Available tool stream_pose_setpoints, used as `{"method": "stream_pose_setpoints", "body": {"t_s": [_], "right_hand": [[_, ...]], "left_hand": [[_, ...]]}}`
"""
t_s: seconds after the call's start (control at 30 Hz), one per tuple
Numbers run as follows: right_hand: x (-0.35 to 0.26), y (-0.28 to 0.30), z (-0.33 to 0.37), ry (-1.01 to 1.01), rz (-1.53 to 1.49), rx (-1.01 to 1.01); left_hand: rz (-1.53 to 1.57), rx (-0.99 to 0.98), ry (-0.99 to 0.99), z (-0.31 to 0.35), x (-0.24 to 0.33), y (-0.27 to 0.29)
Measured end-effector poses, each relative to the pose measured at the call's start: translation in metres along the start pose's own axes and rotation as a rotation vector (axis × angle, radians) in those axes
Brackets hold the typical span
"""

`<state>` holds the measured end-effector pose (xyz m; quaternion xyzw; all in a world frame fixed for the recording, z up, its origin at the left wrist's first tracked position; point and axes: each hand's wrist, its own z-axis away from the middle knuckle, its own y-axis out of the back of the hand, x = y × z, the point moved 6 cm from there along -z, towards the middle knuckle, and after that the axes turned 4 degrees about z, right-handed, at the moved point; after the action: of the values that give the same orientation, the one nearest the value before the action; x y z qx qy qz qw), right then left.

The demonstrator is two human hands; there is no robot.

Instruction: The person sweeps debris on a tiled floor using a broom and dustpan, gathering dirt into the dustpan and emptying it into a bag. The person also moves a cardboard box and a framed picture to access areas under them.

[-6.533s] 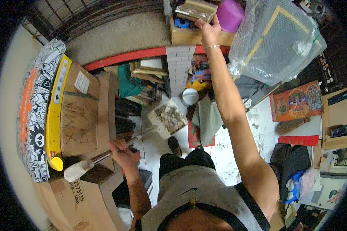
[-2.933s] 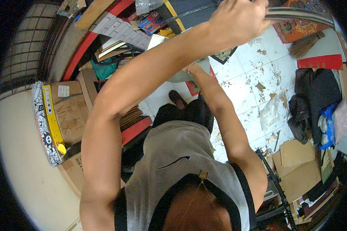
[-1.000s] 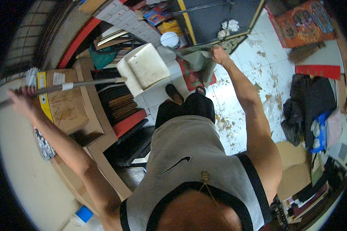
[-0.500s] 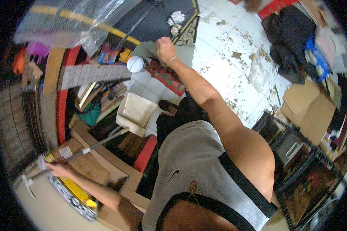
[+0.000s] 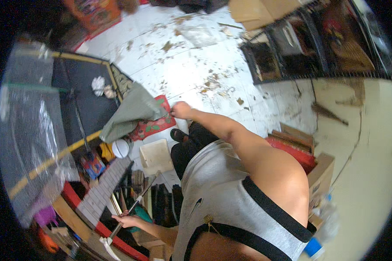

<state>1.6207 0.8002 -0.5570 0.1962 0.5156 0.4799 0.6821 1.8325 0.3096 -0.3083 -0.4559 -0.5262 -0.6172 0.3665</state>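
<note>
My left hand is closed around the long metal handle of a dustpan, whose off-white pan hangs by my legs. My right hand is closed on the corner of a grey-green cloth. That cloth stretches from the edge of a dark framed panel toward my fist, tapering to a point there. Beneath it, on the floor, lies a red cloth with a green leaf pattern. The fingertips of my right hand are partly hidden.
Dry leaves and debris litter the white tiled floor ahead. A white bucket stands near the plastic-wrapped panel. Black shelving is at the far right, with a cardboard box nearer. A striped board leans at left.
My view has turned to the left. My right hand has drawn the grey-green cloth toward me, off the panel's edge and over the red cloth. My left hand keeps the dustpan handle.
</note>
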Motion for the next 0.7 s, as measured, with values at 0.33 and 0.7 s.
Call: {"method": "stream_pose_setpoints", "body": {"t_s": [0.33, 0.7], "right_hand": [[0.259, -0.033, 0.437, -1.381, -0.431, 0.175], [0.348, -0.098, 0.561, -1.337, -0.678, 0.464]], "left_hand": [[0.022, -0.546, -0.084, 0.131, 0.054, -0.153], [0.079, -1.107, -0.359, 0.452, 0.066, -0.248]]}}
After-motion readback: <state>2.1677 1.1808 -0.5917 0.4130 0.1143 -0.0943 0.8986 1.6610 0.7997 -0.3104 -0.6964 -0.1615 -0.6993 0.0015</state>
